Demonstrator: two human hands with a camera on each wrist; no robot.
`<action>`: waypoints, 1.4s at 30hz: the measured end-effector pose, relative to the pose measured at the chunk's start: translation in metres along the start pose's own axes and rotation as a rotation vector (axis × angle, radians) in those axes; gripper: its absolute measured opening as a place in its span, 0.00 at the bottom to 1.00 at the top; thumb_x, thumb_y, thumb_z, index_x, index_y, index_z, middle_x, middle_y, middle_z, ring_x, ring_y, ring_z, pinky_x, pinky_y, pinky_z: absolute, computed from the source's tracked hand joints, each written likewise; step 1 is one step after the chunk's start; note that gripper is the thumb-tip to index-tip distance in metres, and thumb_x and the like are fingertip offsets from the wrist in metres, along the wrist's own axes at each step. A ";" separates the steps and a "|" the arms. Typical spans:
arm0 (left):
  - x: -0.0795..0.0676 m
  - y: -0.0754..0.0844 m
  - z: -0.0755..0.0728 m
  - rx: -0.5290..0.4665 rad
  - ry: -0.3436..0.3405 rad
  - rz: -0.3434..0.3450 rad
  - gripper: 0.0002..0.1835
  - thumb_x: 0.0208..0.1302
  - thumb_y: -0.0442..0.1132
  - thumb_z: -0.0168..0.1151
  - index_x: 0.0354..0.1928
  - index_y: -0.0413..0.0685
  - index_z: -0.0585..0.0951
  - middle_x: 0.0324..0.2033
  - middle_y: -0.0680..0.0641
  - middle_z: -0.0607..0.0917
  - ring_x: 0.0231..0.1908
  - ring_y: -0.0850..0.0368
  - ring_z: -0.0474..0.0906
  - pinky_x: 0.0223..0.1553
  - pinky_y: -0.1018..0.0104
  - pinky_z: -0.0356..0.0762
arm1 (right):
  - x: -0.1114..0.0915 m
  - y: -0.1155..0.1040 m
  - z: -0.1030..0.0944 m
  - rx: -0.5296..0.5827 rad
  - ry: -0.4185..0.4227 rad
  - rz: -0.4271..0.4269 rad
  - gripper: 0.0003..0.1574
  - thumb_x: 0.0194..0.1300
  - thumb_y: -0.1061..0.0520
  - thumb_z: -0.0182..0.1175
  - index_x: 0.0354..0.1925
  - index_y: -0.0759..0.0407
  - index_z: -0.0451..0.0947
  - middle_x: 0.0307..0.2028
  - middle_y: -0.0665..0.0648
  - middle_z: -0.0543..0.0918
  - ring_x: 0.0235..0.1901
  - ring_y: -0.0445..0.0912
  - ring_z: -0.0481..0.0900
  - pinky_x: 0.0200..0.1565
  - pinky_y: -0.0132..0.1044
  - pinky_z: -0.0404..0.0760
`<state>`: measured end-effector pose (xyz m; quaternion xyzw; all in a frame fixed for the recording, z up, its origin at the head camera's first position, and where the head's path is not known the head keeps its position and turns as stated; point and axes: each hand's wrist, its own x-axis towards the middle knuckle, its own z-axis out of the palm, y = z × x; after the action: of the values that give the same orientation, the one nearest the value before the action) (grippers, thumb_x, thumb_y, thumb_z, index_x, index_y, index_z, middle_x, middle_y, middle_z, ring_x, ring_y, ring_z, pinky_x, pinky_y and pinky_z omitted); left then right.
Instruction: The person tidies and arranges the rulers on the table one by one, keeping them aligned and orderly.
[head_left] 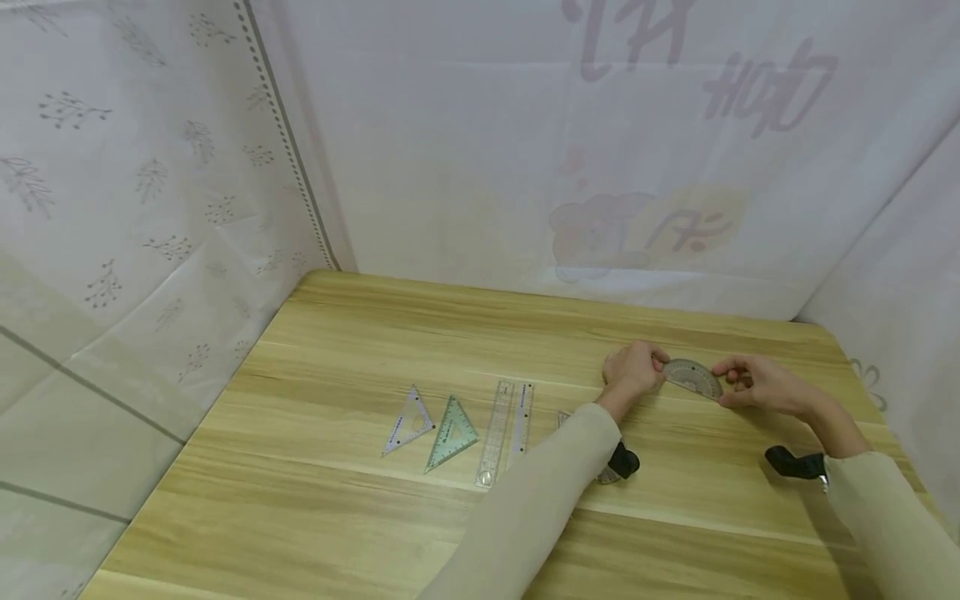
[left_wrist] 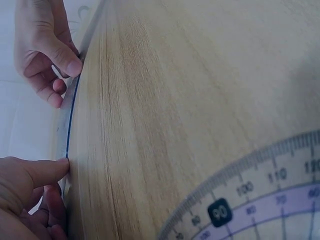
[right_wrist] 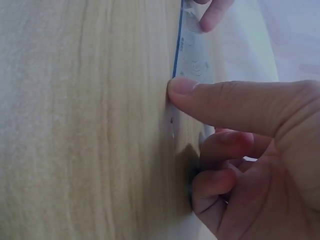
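Note:
A dark, see-through half-round protractor (head_left: 692, 377) lies over the table at the back right, curved side away from me. My left hand (head_left: 633, 367) pinches its left end, and my right hand (head_left: 767, 387) pinches the right end between thumb and fingers. From the left wrist, the protractor (left_wrist: 70, 117) shows nearly edge-on between both hands. In the right wrist view the right thumb (right_wrist: 215, 100) presses at its straight edge. Another clear protractor (left_wrist: 250, 200) with a purple band rests on the wood, mostly hidden by my left forearm in the head view.
Left of my arms on the wooden table (head_left: 300, 500) lie a purple-marked set square (head_left: 423, 410), a green set square (head_left: 452, 437), a wide clear ruler (head_left: 495, 433) and a narrower ruler (head_left: 523, 417). White patterned curtains (head_left: 450, 167) hang behind the table.

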<state>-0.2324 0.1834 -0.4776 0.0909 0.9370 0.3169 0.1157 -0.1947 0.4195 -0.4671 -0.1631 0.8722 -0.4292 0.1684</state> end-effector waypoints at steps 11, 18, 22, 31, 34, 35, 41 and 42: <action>0.003 0.001 -0.010 0.057 -0.069 -0.026 0.13 0.61 0.44 0.75 0.46 0.71 0.88 0.29 0.69 0.80 0.31 0.72 0.74 0.38 0.71 0.70 | 0.001 0.000 0.005 0.008 0.041 -0.050 0.29 0.59 0.72 0.70 0.53 0.81 0.67 0.39 0.64 0.68 0.30 0.43 0.68 0.29 0.34 0.73; -0.003 0.000 -0.017 0.051 -0.069 -0.015 0.10 0.61 0.44 0.75 0.43 0.69 0.89 0.31 0.68 0.81 0.32 0.70 0.75 0.32 0.69 0.70 | 0.000 -0.005 0.006 -0.074 0.060 -0.077 0.11 0.66 0.68 0.67 0.44 0.71 0.77 0.34 0.57 0.73 0.32 0.43 0.69 0.31 0.34 0.71; -0.007 -0.001 -0.020 0.037 -0.059 0.008 0.05 0.62 0.46 0.75 0.38 0.69 0.89 0.31 0.69 0.82 0.33 0.70 0.76 0.33 0.69 0.72 | 0.000 -0.007 0.005 -0.110 0.060 -0.074 0.02 0.71 0.66 0.63 0.40 0.66 0.79 0.32 0.55 0.75 0.32 0.43 0.70 0.32 0.35 0.71; -0.006 -0.014 -0.034 -0.100 -0.097 0.162 0.04 0.64 0.46 0.71 0.38 0.61 0.92 0.35 0.66 0.86 0.36 0.69 0.78 0.36 0.71 0.73 | -0.002 -0.007 0.006 -0.159 0.106 -0.030 0.05 0.74 0.61 0.62 0.42 0.61 0.84 0.38 0.55 0.80 0.37 0.43 0.75 0.38 0.33 0.75; -0.002 -0.019 -0.040 -0.158 -0.130 0.231 0.06 0.65 0.44 0.71 0.40 0.54 0.91 0.36 0.62 0.87 0.35 0.68 0.77 0.36 0.75 0.71 | -0.003 -0.010 0.007 -0.172 0.114 -0.032 0.06 0.74 0.60 0.62 0.43 0.60 0.85 0.39 0.54 0.81 0.39 0.43 0.77 0.39 0.33 0.76; -0.001 -0.021 -0.041 -0.184 -0.141 0.257 0.06 0.66 0.42 0.71 0.40 0.51 0.91 0.36 0.60 0.87 0.34 0.68 0.77 0.36 0.76 0.71 | -0.003 -0.012 0.007 -0.173 0.118 -0.036 0.06 0.73 0.59 0.63 0.43 0.59 0.85 0.39 0.54 0.82 0.39 0.42 0.77 0.39 0.32 0.76; 0.008 -0.035 -0.050 -0.319 -0.207 0.398 0.05 0.68 0.35 0.69 0.41 0.42 0.89 0.31 0.55 0.83 0.23 0.65 0.68 0.26 0.75 0.68 | 0.000 -0.020 0.014 -0.133 0.142 -0.090 0.04 0.73 0.60 0.64 0.41 0.58 0.85 0.38 0.55 0.82 0.39 0.43 0.77 0.39 0.33 0.77; 0.009 -0.037 -0.051 -0.334 -0.217 0.413 0.05 0.68 0.34 0.68 0.42 0.41 0.89 0.28 0.55 0.81 0.21 0.65 0.65 0.24 0.75 0.66 | 0.000 -0.022 0.016 -0.121 0.143 -0.095 0.04 0.73 0.60 0.63 0.41 0.59 0.85 0.38 0.56 0.81 0.38 0.43 0.77 0.38 0.33 0.77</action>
<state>-0.2584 0.1273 -0.4620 0.2931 0.8156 0.4720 0.1617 -0.1848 0.3960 -0.4585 -0.1830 0.8977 -0.3937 0.0749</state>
